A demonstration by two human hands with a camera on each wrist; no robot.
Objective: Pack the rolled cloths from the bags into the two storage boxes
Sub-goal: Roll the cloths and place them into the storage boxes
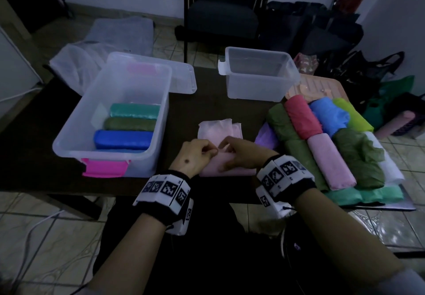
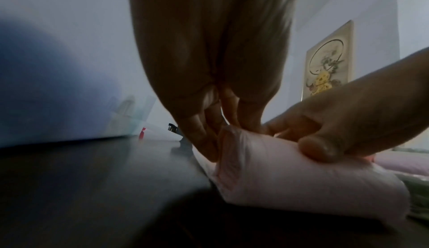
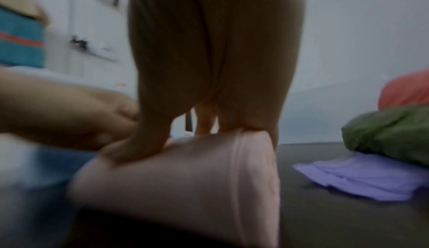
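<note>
A pale pink cloth (image 1: pixel 218 131) lies half rolled on the dark table (image 1: pixel 207 92) just in front of me. My left hand (image 1: pixel 197 154) pinches the roll's left end (image 2: pixel 232 156) with curled fingers. My right hand (image 1: pixel 239 154) grips the rolled part (image 3: pixel 185 175), thumb on its near side. The large clear box (image 1: pixel 115 115) at left holds teal, olive and blue rolls (image 1: pixel 124 139). A smaller clear box (image 1: pixel 259 76) stands at the back, nothing visible in it. Several rolled cloths (image 1: pixel 322 138) in red, blue, green and pink lie piled at right.
A flat lilac cloth (image 3: pixel 362 176) lies between the pink roll and the pile. The big box's lid (image 1: pixel 181 76) leans behind it. A dark chair (image 1: pixel 220 11) stands beyond the table, with dark bags (image 1: pixel 333 32) on the floor to the right.
</note>
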